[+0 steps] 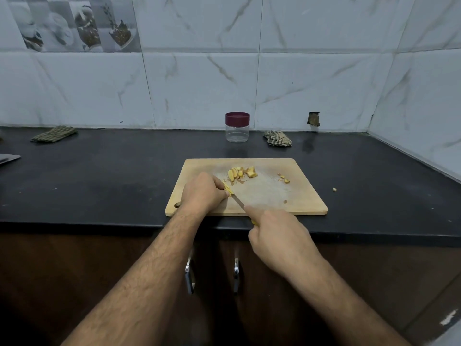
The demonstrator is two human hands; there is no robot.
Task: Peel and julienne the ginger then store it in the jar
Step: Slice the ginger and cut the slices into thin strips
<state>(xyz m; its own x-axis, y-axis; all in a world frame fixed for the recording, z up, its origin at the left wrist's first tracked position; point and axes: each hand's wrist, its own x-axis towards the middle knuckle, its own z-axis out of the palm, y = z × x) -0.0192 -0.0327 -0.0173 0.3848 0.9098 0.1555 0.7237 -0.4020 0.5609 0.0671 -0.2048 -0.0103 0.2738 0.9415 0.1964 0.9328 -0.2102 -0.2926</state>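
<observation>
While our left hand [203,192] curls its fingers down over a small stack of ginger slices [227,190] at the near-left part of the cutting board [299,198], our right hand [279,237] grips the yellow-handled knife [240,203] with the forefinger stretched along the spine and the other fingers wrapped round the handle. The blade tip sits right against the pinned stack, so we judge ourselves to be in the julienne step, cutting slices into thin strips. Further back on the board lies a heap of sliced ginger [241,173] waiting its turn, and a few small scraps [284,178] lie off to the right, with one stray bit [334,189] out on the dark counter [99,176]. The jar [237,127] stands well behind the board against the tiled wall, its maroon lid [237,118] on, and it looks empty. Two folded cloths [277,138] lie on the counter, one beside the jar and one far to the left. Next, we think, the knuckles should guide the blade as the fingertips draw back along the stack, keeping the strips fine and even; the waiting heap will need the same treatment before the jar is opened.
</observation>
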